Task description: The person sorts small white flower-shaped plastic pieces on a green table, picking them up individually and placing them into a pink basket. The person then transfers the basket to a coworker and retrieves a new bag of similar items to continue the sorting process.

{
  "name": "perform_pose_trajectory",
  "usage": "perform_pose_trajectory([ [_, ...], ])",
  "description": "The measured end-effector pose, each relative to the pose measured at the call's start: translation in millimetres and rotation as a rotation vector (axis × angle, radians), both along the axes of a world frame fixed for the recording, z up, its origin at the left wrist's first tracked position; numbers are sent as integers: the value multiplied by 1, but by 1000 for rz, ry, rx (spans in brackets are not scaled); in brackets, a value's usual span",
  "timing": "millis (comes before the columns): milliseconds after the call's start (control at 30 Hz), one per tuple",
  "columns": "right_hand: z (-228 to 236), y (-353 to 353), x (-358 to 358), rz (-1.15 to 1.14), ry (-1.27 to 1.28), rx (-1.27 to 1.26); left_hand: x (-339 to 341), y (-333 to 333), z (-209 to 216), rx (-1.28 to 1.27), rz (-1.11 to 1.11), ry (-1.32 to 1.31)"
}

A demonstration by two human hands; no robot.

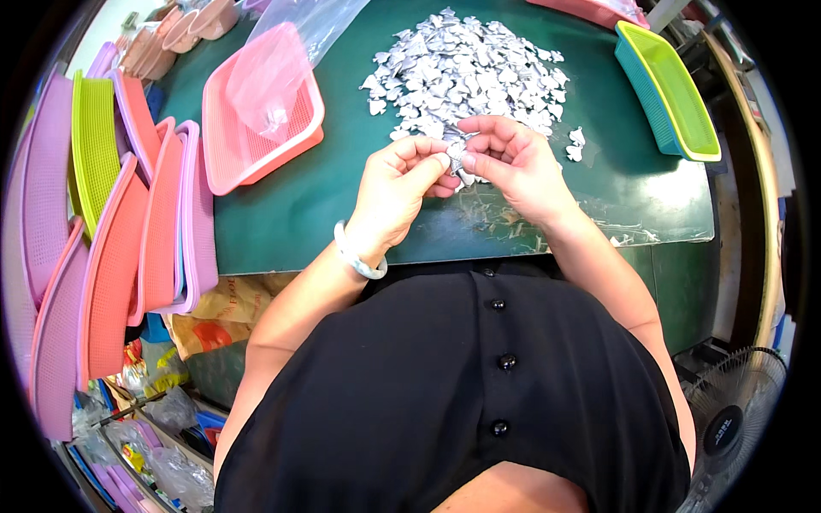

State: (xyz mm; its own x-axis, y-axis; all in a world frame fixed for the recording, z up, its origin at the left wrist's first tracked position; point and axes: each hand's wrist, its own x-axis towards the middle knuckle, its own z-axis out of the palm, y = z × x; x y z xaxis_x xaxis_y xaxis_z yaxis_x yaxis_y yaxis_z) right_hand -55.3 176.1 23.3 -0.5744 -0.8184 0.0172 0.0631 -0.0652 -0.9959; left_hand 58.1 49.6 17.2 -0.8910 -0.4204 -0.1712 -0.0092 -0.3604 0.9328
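Note:
A heap of small silvery flat metal pieces (462, 73) spreads over the green table in front of me. At its near edge both hands meet around one such small silvery piece (457, 154). My left hand (398, 184), with a pale bangle (357, 252) on the wrist, pinches it between thumb and fingers. From the other side my right hand (517, 167) has its thumb and fingertips closed on the same piece. Fingers partly hide its shape. A couple of loose silvery pieces (575, 145) lie to the right of my right hand.
A pink basket (265, 162) with a clear plastic bag (269, 94) stands left on the green table (291, 231). Stacked colored baskets (111, 222) crowd the left side. A green-and-teal basket (676, 98) sits at the right edge. A fan (735, 423) stands at lower right.

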Motion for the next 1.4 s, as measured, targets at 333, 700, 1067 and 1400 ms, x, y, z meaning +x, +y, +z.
perform_pose_trajectory([
  [333, -1, -21, 22, 89, -92, 1, 31, -20, -5, 204, -4, 10],
  [700, -5, -28, 30, 126, -89, -5, 43, -22, -7, 180, 14, 37],
  [1067, -10, -24, 26, 119, -17, 6, 39, -17, -6, 104, 25, 17],
  [1400, -14, -21, 24, 93, -48, 28, 35, -16, -10, 122, 39, -19],
])
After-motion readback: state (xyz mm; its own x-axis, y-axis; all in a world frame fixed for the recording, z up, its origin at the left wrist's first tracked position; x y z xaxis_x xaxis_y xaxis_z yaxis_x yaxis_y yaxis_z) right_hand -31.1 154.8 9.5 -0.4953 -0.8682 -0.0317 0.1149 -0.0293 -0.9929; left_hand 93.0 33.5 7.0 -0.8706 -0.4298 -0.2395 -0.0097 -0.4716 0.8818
